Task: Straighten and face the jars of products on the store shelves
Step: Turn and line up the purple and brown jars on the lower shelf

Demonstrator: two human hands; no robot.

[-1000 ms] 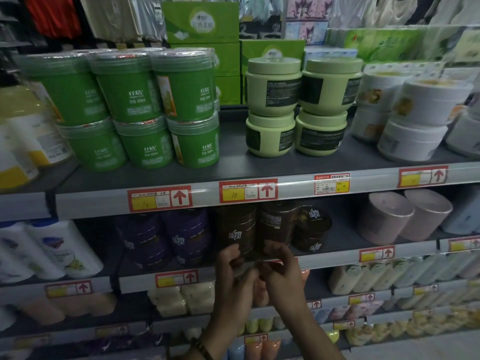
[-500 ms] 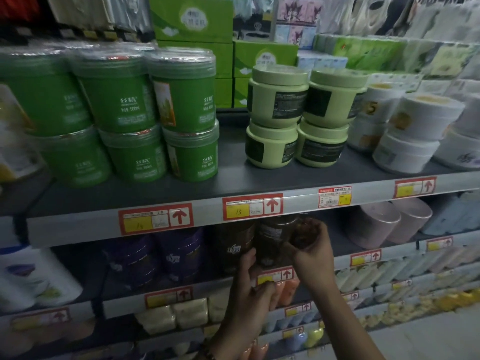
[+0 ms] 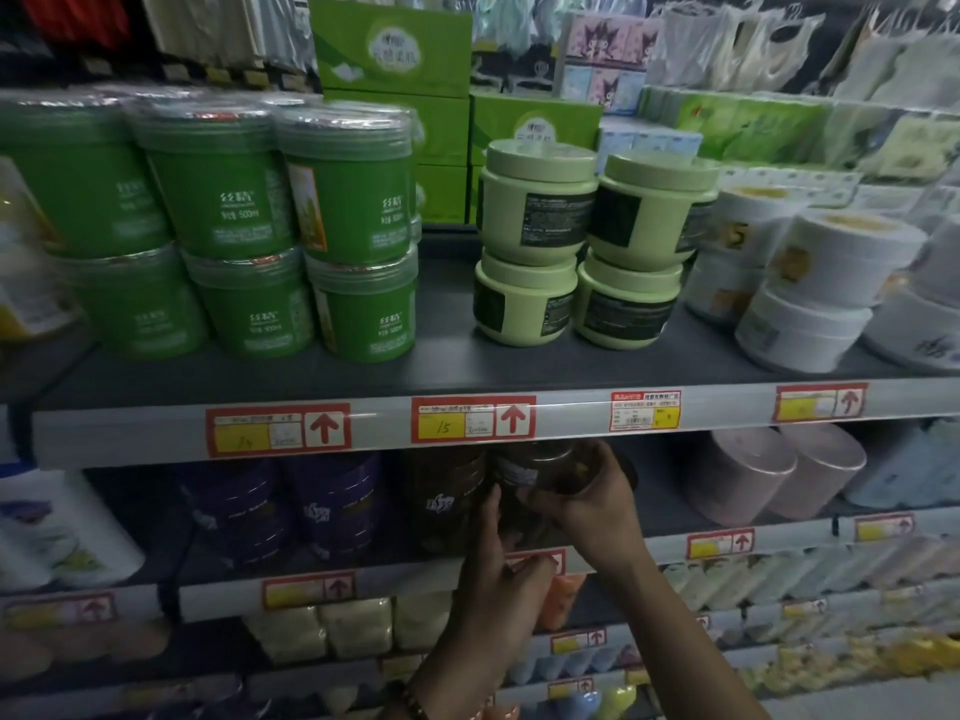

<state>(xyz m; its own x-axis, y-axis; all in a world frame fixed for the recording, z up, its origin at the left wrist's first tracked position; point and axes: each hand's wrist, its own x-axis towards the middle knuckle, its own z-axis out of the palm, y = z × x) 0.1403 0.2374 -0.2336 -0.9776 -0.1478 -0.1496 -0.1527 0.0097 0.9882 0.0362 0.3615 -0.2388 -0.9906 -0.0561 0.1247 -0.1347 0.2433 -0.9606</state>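
The brown jar (image 3: 545, 467) my right hand (image 3: 592, 506) grips is smooth plastic, darkly translucent, with a dull shine. At the upper shelf's left end the green tubs (image 3: 343, 200) are glossy plastic under clear lids. The pale green jars (image 3: 535, 205) mid-shelf look matt (their black labels too). Toward the right end the white tubs (image 3: 841, 257) have a soft sheen. The shelf deck (image 3: 447, 368) is matt dark grey, and its front edge strip (image 3: 571, 415) is shiny over paper price tags (image 3: 472, 419).
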